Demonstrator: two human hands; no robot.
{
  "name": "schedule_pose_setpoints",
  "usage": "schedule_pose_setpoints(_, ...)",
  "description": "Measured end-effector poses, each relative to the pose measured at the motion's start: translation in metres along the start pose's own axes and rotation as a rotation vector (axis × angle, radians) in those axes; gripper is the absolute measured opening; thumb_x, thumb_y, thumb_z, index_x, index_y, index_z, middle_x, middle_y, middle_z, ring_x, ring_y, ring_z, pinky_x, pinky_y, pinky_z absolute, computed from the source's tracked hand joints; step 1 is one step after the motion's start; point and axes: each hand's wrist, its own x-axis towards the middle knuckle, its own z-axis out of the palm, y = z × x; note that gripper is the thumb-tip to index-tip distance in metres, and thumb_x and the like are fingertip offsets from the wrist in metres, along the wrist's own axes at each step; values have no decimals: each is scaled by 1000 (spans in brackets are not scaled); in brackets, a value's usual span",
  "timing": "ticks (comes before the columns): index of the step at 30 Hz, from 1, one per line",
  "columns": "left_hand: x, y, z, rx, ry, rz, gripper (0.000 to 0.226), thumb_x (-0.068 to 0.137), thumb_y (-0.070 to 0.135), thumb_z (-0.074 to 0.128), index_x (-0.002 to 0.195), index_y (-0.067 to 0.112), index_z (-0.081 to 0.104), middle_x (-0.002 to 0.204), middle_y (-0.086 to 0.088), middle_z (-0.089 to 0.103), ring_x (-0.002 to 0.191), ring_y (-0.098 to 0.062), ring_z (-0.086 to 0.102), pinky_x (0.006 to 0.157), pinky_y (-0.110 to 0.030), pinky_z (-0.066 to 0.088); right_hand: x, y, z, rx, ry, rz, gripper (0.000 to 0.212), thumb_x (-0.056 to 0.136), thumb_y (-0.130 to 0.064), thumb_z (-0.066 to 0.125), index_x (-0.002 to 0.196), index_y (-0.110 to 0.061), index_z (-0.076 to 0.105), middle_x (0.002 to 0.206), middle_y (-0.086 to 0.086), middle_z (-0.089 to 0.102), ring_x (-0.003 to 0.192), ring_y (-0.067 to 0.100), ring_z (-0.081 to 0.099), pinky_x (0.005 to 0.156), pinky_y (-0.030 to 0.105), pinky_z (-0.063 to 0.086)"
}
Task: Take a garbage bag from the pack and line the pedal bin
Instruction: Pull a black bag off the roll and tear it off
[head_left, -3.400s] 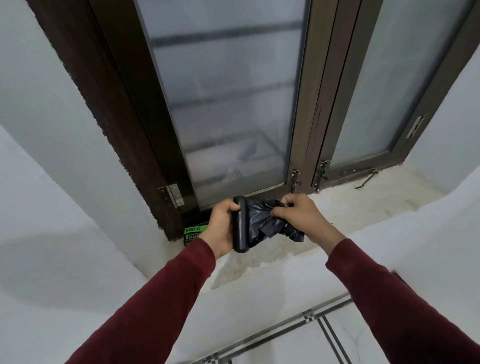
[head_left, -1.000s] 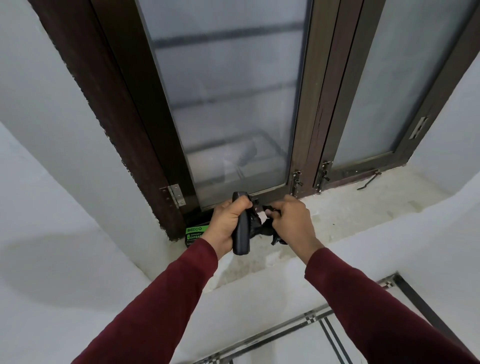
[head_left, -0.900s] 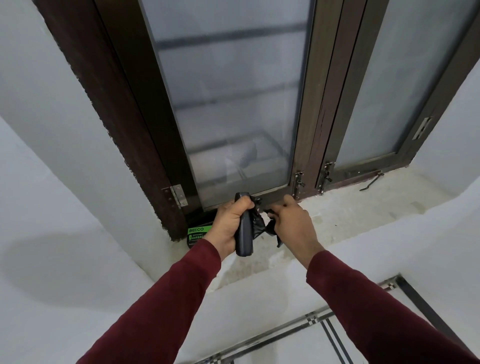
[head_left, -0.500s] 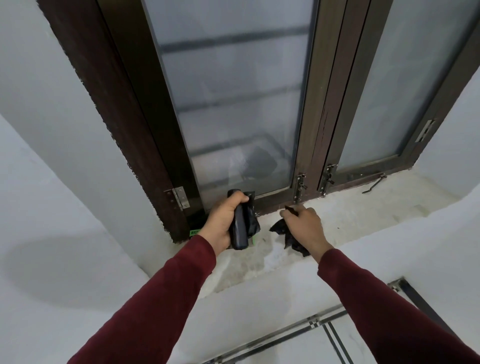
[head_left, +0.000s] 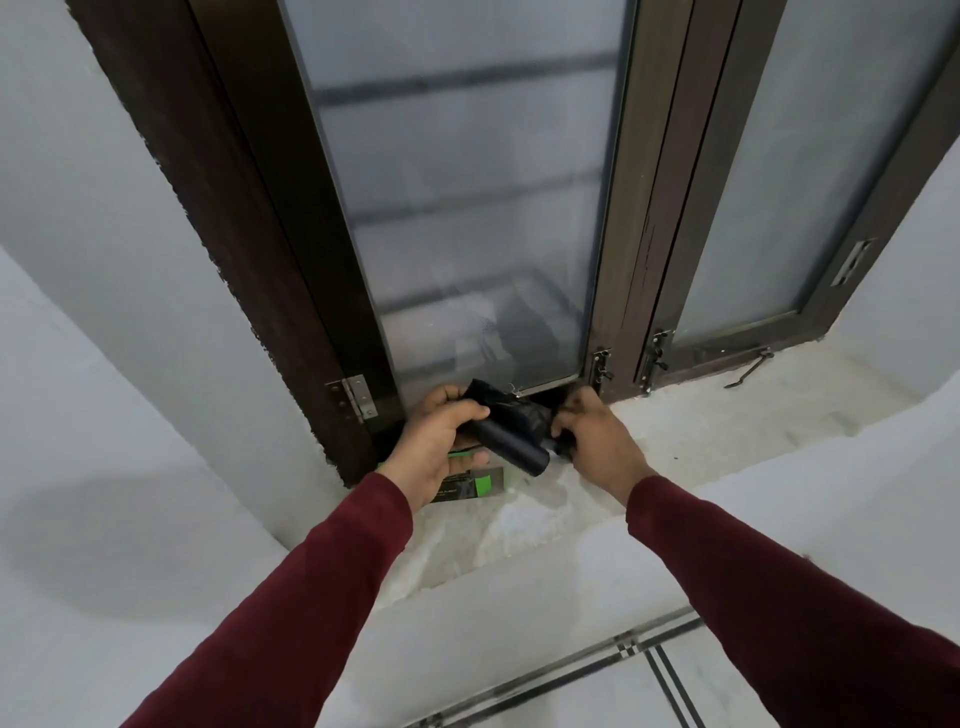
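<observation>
My left hand (head_left: 434, 441) grips a black roll of garbage bags (head_left: 511, 447), which lies slanted above the window sill (head_left: 727, 421). My right hand (head_left: 595, 439) pinches crumpled black garbage bag film (head_left: 560, 446) right beside the roll's lower end. More loose black film (head_left: 522, 411) bunches between both hands. Whether this film is still joined to the roll is hidden. The green and black pack (head_left: 470, 483) lies on the sill under my left hand, partly covered by it. The pedal bin is not in view.
A dark wooden window frame (head_left: 639, 249) with frosted panes stands directly behind the hands. A loose metal stay (head_left: 748, 370) lies on the sill at the right. White walls close in on both sides. Tiled floor (head_left: 675, 680) shows below the ledge.
Half a second ago my right hand held the bag film apart from the roll, down on the sill. It has come back against the roll, and the roll has tilted from upright to slanted.
</observation>
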Motion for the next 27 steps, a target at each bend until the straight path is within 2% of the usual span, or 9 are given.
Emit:
schedule_pose_setpoints(3, 1, -3, -3, 31, 33, 15, 10, 96, 12, 66, 97, 21, 61, 107, -13, 68, 94, -30, 73, 60, -31, 61, -7, -8, 3, 457, -143, 52, 23, 77, -10, 77, 94, -26, 77, 98, 2, 66, 97, 25, 66, 80, 24, 45)
schedule_pose_setpoints(7, 3, -8, -4, 24, 19, 22, 6, 97, 18, 69, 99, 21, 65, 119, -22, 71, 84, -28, 76, 57, -27, 60, -7, -19, -7, 959, 90, 302, 50, 80, 15, 54, 86, -28, 79, 119, 7, 69, 116, 0, 57, 99, 13, 40)
schedule_pose_setpoints(10, 4, -12, -3, 3, 47, 23, 6, 97, 18, 70, 99, 21, 66, 118, -21, 71, 83, -29, 76, 55, -26, 59, -5, -11, -15, 622, 307, 161, 49, 76, 19, 54, 84, -21, 80, 110, -4, 72, 115, 8, 55, 103, 22, 43)
schedule_pose_setpoints(12, 6, -13, -2, -13, 62, 29, 6, 97, 17, 70, 100, 20, 66, 110, -19, 73, 78, -27, 76, 53, -25, 58, -4, -6, -21, 368, 349, 76, 40, 79, 13, 59, 86, -19, 81, 106, -8, 72, 113, 12, 49, 100, 20, 39)
schedule_pose_setpoints(15, 5, -14, 0, -35, 67, 48, 5, 97, 18, 69, 101, 17, 66, 102, -16, 74, 72, -26, 76, 51, -24, 58, -3, -13, -30, 595, 342, 161, 27, 89, 0, 65, 98, -20, 80, 103, -5, 76, 105, 15, 62, 94, 28, 52)
schedule_pose_setpoints(18, 5, -13, 4, -61, 60, 73, 6, 97, 16, 69, 103, 17, 67, 99, -8, 74, 73, -28, 75, 50, -24, 58, -4, -34, -45, 1201, 124, 378, 18, 94, -26, 72, 111, -25, 73, 105, -3, 75, 99, 16, 69, 90, 35, 57)
schedule_pose_setpoints(21, 4, -13, 8, -66, 42, 89, 7, 98, 17, 68, 104, 19, 68, 103, -5, 74, 78, -30, 75, 51, -25, 58, -5, -42, -52, 1427, -293, 457, 47, 87, -51, 73, 123, -22, 66, 119, 3, 74, 112, 23, 70, 95, 43, 56)
schedule_pose_setpoints(24, 4, -15, 8, -49, 36, 100, 10, 97, 17, 69, 107, 17, 68, 107, -7, 73, 78, -29, 75, 53, -26, 59, -10, -45, -54, 1489, -528, 486, 49, 86, -37, 76, 128, -15, 66, 125, 11, 72, 115, 33, 70, 99, 44, 56)
schedule_pose_setpoints(27, 3, -15, 6, -34, 39, 99, 14, 96, 18, 70, 110, 16, 69, 112, -10, 73, 76, -28, 76, 55, -28, 60, -9, -46, -54, 1534, -367, 514, 30, 85, -6, 78, 113, -14, 70, 119, 11, 74, 105, 29, 73, 88, 41, 60)
